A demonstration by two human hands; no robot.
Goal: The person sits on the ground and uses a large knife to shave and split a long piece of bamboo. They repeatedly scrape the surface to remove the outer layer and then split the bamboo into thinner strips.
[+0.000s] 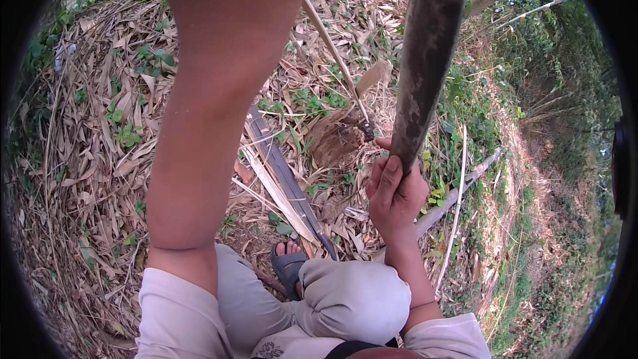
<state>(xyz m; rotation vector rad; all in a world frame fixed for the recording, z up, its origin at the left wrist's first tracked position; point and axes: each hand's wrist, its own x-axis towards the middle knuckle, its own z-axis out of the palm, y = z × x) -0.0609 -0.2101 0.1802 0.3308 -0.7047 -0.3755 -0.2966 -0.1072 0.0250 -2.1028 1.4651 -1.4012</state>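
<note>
The left arm (206, 113) reaches up past the top edge, so nobody can tell what that hand does. Right of it, a split bamboo strip (286, 179) lies on dry leaves (86, 126), slanting toward the sandal (288, 264). Right again, the right hand (393, 193) grips a machete (425, 66), blade pointing up, nearest the strip.

The ground (86, 159) is a thick mat of dry bamboo leaves, with small green weeds poking through at the far left and centre. A dark split bamboo length (282, 173) lies across the middle; a thinner pale pole (458, 193) lies to the right, beside a grassy strip.
</note>
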